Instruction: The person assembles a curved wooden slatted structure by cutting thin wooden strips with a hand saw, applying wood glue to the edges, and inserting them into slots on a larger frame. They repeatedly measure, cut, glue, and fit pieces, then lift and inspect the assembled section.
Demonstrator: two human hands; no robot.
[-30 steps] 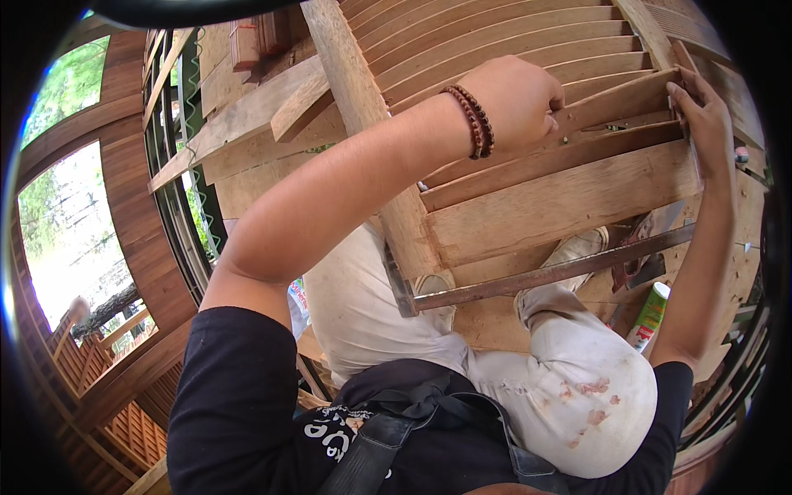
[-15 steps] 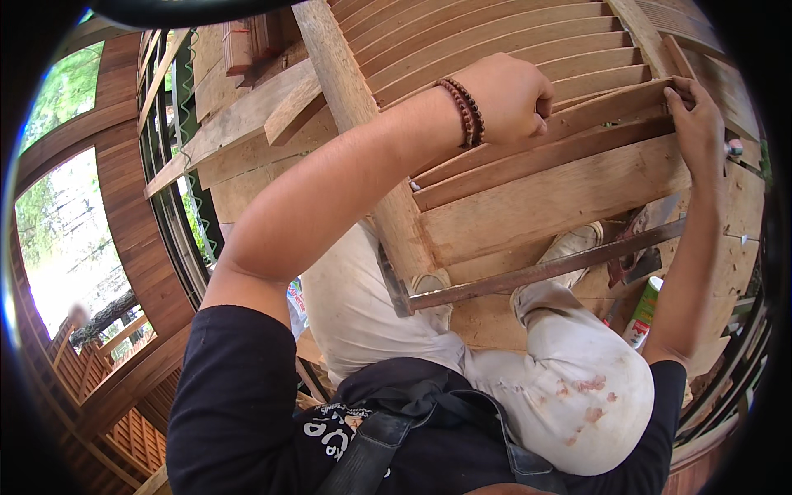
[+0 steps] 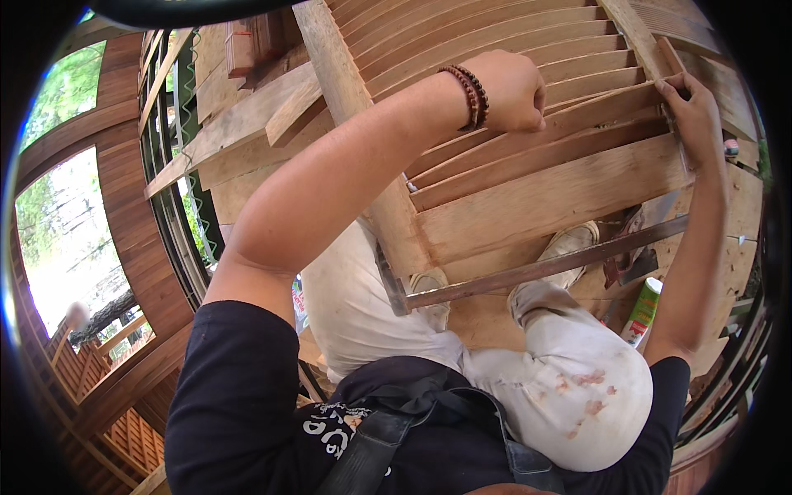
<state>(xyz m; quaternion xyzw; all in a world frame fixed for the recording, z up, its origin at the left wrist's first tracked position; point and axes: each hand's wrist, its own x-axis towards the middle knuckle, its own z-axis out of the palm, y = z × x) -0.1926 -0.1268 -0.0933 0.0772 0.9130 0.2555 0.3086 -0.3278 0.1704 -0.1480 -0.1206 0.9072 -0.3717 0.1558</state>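
Observation:
A louvered wooden panel [image 3: 549,183] leans before me, its thin slats set in rows between two side rails. Over the lower slats, my left hand [image 3: 507,89] is closed in a fist, with a beaded bracelet [image 3: 470,97] at the wrist. Its curled fingers hide whatever they hold. My right hand [image 3: 695,111] is at the right side rail, thumb and fingers closed on the end of a loose-looking wooden slat [image 3: 606,109]. That slat sits at an angle to the others above the wide bottom rail.
A dark metal bar [image 3: 549,266] crosses below the panel, near my shoes. A green and white can [image 3: 643,312] stands by my right forearm. Wooden boards [image 3: 239,124] lie at the left, beside a coiled green hose [image 3: 191,165]. A small striped object [image 3: 731,148] is at the far right.
My left fist has shifted slightly left over the slats. My right hand and the slat end have moved a little left and down; its hold looks the same.

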